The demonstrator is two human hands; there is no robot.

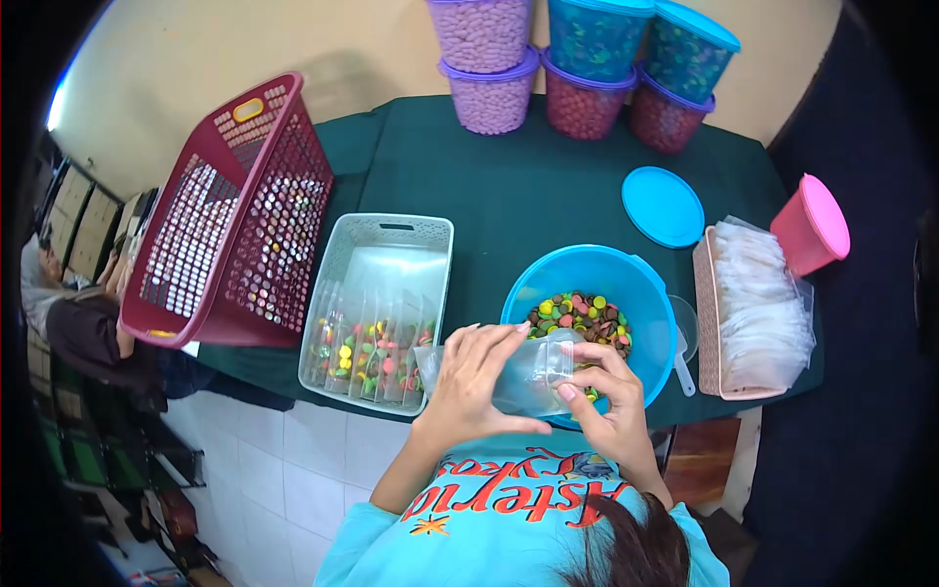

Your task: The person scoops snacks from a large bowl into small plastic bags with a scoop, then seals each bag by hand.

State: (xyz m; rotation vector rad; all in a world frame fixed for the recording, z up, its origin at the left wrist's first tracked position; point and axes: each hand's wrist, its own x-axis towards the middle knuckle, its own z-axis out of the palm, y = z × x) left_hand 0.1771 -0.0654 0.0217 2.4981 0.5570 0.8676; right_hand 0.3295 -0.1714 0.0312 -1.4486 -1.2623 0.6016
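Note:
My left hand (476,384) lies against the left part of a clear plastic bag (533,375), its fingers spread over the film and the thumb stretched out below. My right hand (611,396) pinches the bag's right end between thumb and fingers. The bag looks empty. Behind and partly under my hands is a blue bowl (528,284) with round candies (587,318) in brown, yellow, green and pink. Left of my hands, a pale grey basket (381,254) holds filled clear packs (367,357) standing in a row.
A maroon basket (230,205) stands at the left. On the right are a scoop (684,364), a pink basket of clear bags (758,303) and a pink container (812,227). A blue lid (663,206) lies behind the bowl. Lidded tubs (587,93) stand at the back. Another person (83,328) is far left.

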